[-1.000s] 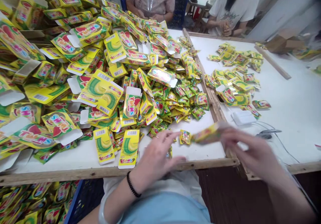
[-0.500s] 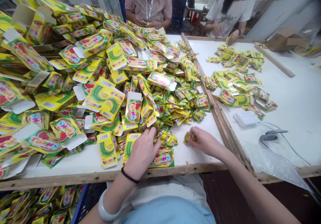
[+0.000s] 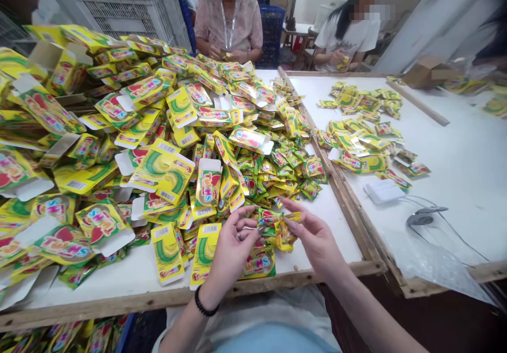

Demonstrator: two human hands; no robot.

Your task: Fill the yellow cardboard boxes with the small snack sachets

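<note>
The box lies flat, its long axis seemingly side to side. Just beyond its right end, the yellow packet hangs from the right hand, pinched between thumb and fingers. The green packet, also beyond the box, meets the left hand, nearer the box, fingers curled narrow; whether they grip it, I cannot tell. Both palms turn inward.

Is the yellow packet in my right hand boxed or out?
Out: the yellow packet shows its wrapper in the right hand, with no box around it.
</note>
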